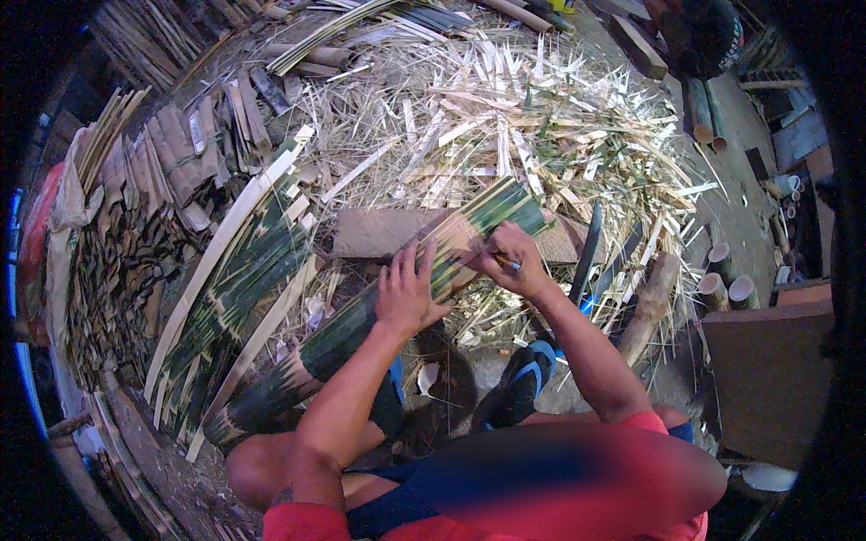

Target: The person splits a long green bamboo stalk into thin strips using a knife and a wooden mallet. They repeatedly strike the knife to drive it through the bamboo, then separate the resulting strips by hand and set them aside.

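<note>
A wide green split bamboo pole (338,338) slants across my lap area, its upper end resting on a flat wooden board (374,233). That end is split into pale and green strips. My left hand (410,293) lies on the bamboo with fingers stretched apart. Farther up the pole, my right hand (514,260) is closed around a slim pen-like tool (511,265), mostly hidden by the fingers. Its working tip cannot be made out. Right of the board, a dark curved blade (591,243) leans upright.
Bamboo shavings (577,117) heap beyond the board. Long green-and-pale strips (262,252) lie at the left beside stacked split pieces (135,225). A second blade (624,257), a thick log (654,302), cut bamboo tubes (722,279) and a brown wooden box (762,361) stand right.
</note>
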Demonstrator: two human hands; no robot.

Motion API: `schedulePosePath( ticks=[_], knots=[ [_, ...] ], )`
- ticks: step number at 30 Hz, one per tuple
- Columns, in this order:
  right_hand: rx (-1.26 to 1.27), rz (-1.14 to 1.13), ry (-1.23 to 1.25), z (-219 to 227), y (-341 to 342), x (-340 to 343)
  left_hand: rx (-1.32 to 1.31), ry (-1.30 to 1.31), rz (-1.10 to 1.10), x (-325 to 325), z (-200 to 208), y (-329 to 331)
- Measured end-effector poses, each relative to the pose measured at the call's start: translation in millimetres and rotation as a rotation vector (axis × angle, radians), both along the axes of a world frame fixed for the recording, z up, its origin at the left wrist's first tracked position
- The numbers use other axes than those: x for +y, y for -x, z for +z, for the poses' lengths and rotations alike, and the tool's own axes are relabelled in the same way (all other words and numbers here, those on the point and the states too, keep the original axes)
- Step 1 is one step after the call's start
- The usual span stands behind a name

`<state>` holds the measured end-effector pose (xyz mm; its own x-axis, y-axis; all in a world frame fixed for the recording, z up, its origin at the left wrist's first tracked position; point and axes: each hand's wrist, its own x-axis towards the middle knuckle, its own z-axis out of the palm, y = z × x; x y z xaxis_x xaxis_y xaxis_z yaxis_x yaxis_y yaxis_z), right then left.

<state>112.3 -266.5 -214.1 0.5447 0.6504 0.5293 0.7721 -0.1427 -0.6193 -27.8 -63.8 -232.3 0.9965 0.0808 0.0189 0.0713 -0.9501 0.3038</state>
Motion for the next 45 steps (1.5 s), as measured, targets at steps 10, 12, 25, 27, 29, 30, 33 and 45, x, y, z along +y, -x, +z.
schedulePosePath(
  ticks=[10, 12, 25, 27, 29, 30, 33, 45],
  knots=[
    [0.177, -0.037, -0.012, 1.3, 0.1, -3.6, -0.011, 0.049, -0.016, 8.5, 4.9, -7.1],
    [0.180, -0.046, -0.035, -1.9, 1.1, -2.7, -0.006, 0.085, -0.023, 17.1, 7.9, -12.2],
    [0.058, 0.038, 0.093, -13.1, -6.8, 2.4, 0.141, 0.119, -0.025, 29.8, 15.5, -22.2],
    [0.071, 0.079, 0.075, -12.6, -6.7, 2.5, 0.133, 0.118, -0.028, 29.9, 15.0, -22.6],
    [0.105, 0.024, 0.033, -11.5, -6.1, 3.4, 0.128, 0.137, -0.039, 30.0, 14.9, -23.2],
    [0.126, -0.014, -0.008, -10.8, -5.4, 3.9, 0.138, 0.131, -0.032, 29.8, 15.1, -23.2],
    [0.165, -0.034, 0.061, -8.7, -4.0, 5.4, 0.178, 0.112, -0.009, 28.4, 16.1, -23.4],
    [0.098, -0.017, -0.007, -8.8, -7.1, 4.2, 0.170, 0.090, -0.009, 29.0, 11.2, -23.2]
  ],
)
